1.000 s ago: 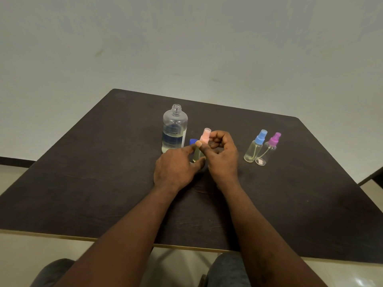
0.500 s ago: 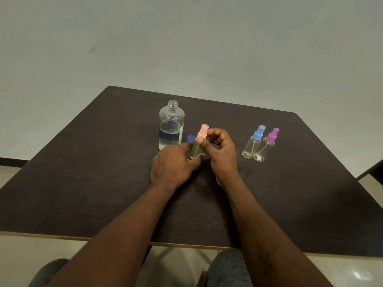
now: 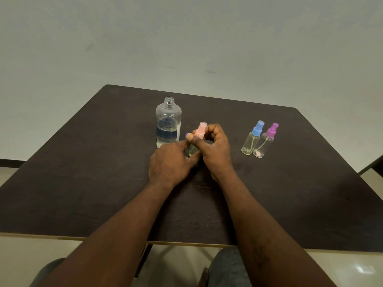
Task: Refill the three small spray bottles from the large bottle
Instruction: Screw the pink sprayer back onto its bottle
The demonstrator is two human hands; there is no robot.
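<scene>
A small spray bottle with a pink top [image 3: 200, 131] stands mid-table, tilted a little left. My left hand [image 3: 172, 162] holds its clear body low down. My right hand [image 3: 215, 150] pinches the pink top with thumb and curled fingers. The large clear bottle [image 3: 168, 123], uncapped and partly full, stands upright just left of the hands. Its blue cap [image 3: 187, 134] peeks out behind my left fingers. Two more small bottles stand touching at the right: one with a blue top [image 3: 253, 138], one with a purple top [image 3: 266, 140].
The dark wooden table [image 3: 83, 172] has its front edge near my lap and a plain wall behind it. A dark chair or table part [image 3: 373, 165] shows at the right edge.
Both hands stay on the pink-topped bottle. My right fingers have shifted around the pink top, and the bottle leans slightly more to the left.
</scene>
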